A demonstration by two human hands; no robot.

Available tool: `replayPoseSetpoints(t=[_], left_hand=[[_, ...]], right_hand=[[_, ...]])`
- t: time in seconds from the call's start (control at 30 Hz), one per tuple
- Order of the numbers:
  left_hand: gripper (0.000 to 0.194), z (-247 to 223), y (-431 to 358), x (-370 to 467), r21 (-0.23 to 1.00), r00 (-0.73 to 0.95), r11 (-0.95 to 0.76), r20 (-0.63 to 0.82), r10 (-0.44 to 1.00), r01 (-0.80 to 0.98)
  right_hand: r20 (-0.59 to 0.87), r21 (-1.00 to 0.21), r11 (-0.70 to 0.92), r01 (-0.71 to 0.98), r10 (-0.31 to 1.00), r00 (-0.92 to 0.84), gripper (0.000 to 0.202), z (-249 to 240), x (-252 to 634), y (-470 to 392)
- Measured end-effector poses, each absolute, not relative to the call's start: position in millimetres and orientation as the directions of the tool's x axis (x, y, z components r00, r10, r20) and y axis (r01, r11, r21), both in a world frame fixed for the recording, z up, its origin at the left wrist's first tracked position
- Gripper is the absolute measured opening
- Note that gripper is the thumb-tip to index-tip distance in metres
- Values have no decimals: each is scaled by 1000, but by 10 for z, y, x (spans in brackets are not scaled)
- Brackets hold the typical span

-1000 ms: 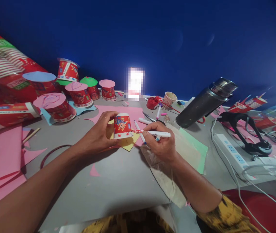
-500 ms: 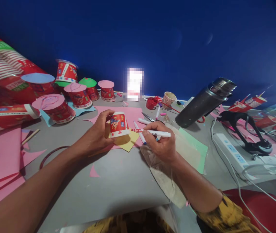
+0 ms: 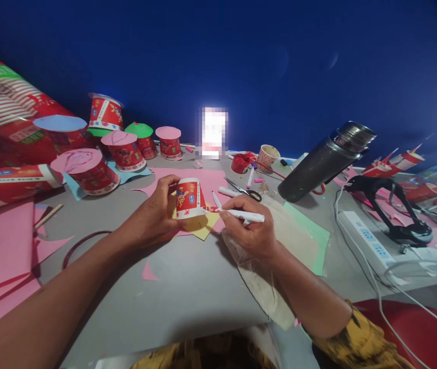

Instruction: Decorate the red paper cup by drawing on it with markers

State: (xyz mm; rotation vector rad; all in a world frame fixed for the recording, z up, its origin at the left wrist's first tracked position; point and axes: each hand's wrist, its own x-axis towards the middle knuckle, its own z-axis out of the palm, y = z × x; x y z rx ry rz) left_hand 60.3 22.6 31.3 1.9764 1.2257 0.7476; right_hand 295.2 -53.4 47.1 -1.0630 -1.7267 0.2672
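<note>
My left hand [image 3: 163, 207] is wrapped round a red and white paper cup [image 3: 190, 199], held slightly tilted above the table. Between the fingers of my right hand [image 3: 251, 223] is a white marker pen [image 3: 247, 215] with a red-stained front end. Its tip is at the lower right edge of the cup; whether it touches is too small to tell. Beneath the cup lie a yellow paper piece [image 3: 205, 228] and a pink sheet [image 3: 214, 179]. Scissors [image 3: 254, 195] and another white marker lie just beyond my right hand. A pale cloth [image 3: 260, 282] is under my right wrist.
Several paper cups with coloured paper tops, one a pink-topped cup [image 3: 168, 141], stand at the back left. To the right are a dark thermos [image 3: 318, 166], a power strip [image 3: 364, 241] and a black strap frame [image 3: 395, 210]. A blurred bright screen [image 3: 213, 133] stands at the back.
My right hand and the marker have moved slightly left and down, bringing the tip to the cup's lower edge. The cup has shifted a little right and turned slightly.
</note>
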Motion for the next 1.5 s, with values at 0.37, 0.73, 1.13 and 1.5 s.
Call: replayPoseSetpoints(t=[0.37, 0.73, 1.13, 1.5], left_hand=[[93, 290, 234, 591, 786, 421, -361, 143, 896, 501], [94, 324, 227, 605, 784, 411, -362, 150, 899, 504], [93, 316, 241, 602, 776, 436, -389, 165, 885, 496], [93, 310, 235, 611, 789, 423, -386, 178, 889, 479]], right_hand=[[645, -616, 580, 533, 760, -82, 9, 434, 2951, -528], [643, -624, 585, 519, 761, -85, 9, 430, 2948, -514], [643, -637, 579, 508, 763, -64, 9, 443, 2935, -519], [601, -669, 524, 528, 799, -31, 12, 443, 2966, -526]])
